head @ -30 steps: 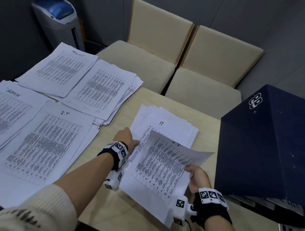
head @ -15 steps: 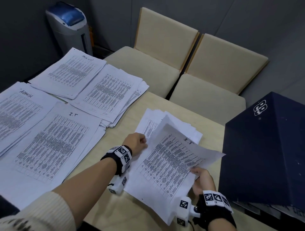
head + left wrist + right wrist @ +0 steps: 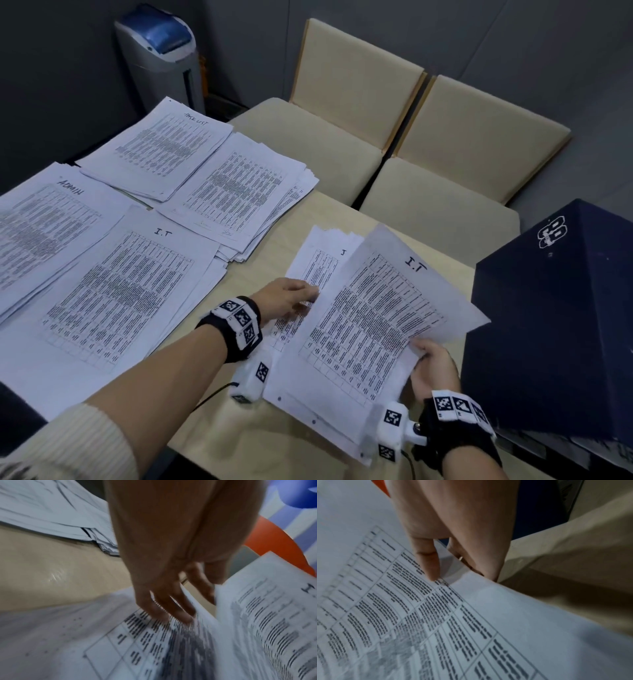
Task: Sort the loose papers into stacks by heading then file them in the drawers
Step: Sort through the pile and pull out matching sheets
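On the wooden table lies a loose pile of printed papers. Its top sheet, headed "I.T", is raised and tilted. My right hand pinches that sheet's right edge, thumb on top, fingers underneath. My left hand reaches to the sheet's left edge with straight fingers resting on the page below. The lifted sheet rises just right of those fingers. Sorted stacks lie at left: "I.T", "ADMIN", a task list stack and one more.
A dark blue drawer box stands on the table right beside my right hand. Two beige chairs are pushed against the table's far edge. A grey bin with a blue lid stands at the back left.
The "I.T" sheet has risen higher off the pile and swung toward the right. My left hand slid forward along the pile to the sheet's left edge. My right hand kept its pinch.
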Demonstrator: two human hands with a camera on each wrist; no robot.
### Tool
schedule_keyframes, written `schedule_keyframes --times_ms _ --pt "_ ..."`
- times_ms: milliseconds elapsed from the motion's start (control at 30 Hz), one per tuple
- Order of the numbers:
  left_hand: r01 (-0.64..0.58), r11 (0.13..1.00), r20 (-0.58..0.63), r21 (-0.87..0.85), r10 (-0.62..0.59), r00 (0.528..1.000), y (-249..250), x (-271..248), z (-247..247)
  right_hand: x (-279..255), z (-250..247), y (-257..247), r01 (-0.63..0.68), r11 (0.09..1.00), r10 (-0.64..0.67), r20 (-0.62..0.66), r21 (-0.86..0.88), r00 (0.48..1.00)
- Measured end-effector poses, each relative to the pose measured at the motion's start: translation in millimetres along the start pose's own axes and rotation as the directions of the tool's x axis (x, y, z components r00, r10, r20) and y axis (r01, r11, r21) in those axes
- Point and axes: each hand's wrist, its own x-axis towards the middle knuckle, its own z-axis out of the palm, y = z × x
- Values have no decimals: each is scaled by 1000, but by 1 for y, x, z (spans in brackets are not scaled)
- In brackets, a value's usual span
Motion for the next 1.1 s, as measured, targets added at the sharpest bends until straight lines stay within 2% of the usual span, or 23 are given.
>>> schedule_keyframes --times_ms 33,67,100,133,167,233,300,433,533,567,633,700,767,833,900,967,1000,1033,1067,1100 --pt "-6 986 -184 167 37 982 -3 4 -3 2 -3 2 24 1000 -23 -29 15 999" --pt "52 936 -367 347 85 926 -7 6 -7 4 -6 2 46 999 -44 -63 22 997" --pt "155 875 -504 458 112 856 -10 7 -11 5 -10 4 50 998 -47 -74 38 996" --pt "239 837 -571 492 103 815 -13 7 -13 4 -12 5 59 998 -57 -49 35 997" --pt "280 823 -584 495 76 808 -15 7 -14 5 -14 6 50 998 -50 -10 40 999" --pt "277 821 -538 499 43 842 -17 10 -15 3 -16 8 26 1000 -26 20 9 999" --pt "253 785 -496 565 78 865 -14 16 -17 1 -15 8 18 999 -18 27 -34 999" --pt "273 569 -424 776 150 893 0 21 -25 -5 -8 2 -10 1000 11 87 -17 996" --pt "262 310 -347 914 263 900 11 15 -31 -10 -2 -3 -9 1000 9 100 -2 995" --pt "215 297 -306 930 306 901 16 13 -33 -11 1 -4 -5 1000 6 105 -7 994" --pt "66 399 -214 914 340 916 23 8 -33 -8 4 -4 -19 1000 21 72 -21 997" --pt "-108 613 -130 782 331 935 22 5 -34 -5 5 -3 16 996 -13 32 -88 999" --pt "-207 841 -56 500 270 961 16 -1 -33 1 8 -1 12 990 -11 6 -143 1000" --pt "-186 965 35 185 182 983 8 -7 -30 -3 12 -3 10 988 -4 35 -156 999" --pt "-70 998 158 2 69 985 4 -12 -24 -4 14 -7 41 978 -27 69 -205 997" --pt "31 999 286 -23 -23 958 0 -15 -20 -12 19 -9 21 990 -10 80 -137 997" --pt "49 998 284 -36 -36 958 -4 -14 -19 -17 21 -10 5 994 5 89 -106 996" --pt "65 996 212 -55 -52 976 -7 -11 -18 -19 22 -10 -11 997 19 102 -77 995" --pt "70 993 88 -98 -61 994 -10 -6 -18 -20 22 -9 -21 998 27 96 -65 995" --pt "51 994 -93 -101 -61 994 -11 -1 -20 -20 20 -9 -27 999 31 99 -42 995"
